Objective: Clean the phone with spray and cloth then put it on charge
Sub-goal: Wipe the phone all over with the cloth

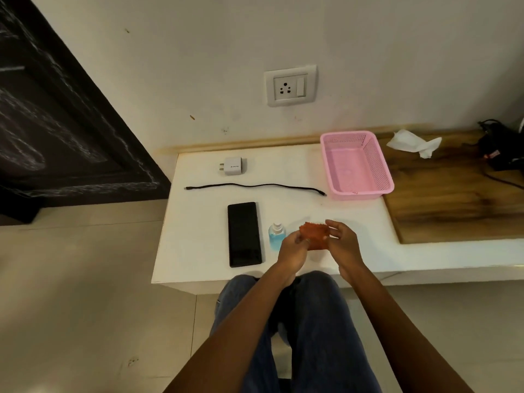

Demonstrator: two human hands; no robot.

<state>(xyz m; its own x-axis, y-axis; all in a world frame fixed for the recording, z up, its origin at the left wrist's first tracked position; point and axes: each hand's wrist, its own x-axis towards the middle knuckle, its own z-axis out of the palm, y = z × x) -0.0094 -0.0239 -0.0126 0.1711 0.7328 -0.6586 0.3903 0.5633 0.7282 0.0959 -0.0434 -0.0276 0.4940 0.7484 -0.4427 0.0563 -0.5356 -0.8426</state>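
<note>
Over the table's near edge, both hands (317,245) pinch the orange cloth (314,236) between them.

The orange cloth (313,235) is blurred, and its left and right edges are hidden behind the left hand (293,248) and the right hand (344,245), so its full outline cannot be told. The left hand also covers the lower right side of the spray bottle (276,236). Print on the white charger (233,165) is too small to read. The dark object (502,148) at the far right of the counter (198,245) is cut off by the picture's edge, as are its cord and the wooden board (453,194). Both forearms run off the bottom edge.
</note>
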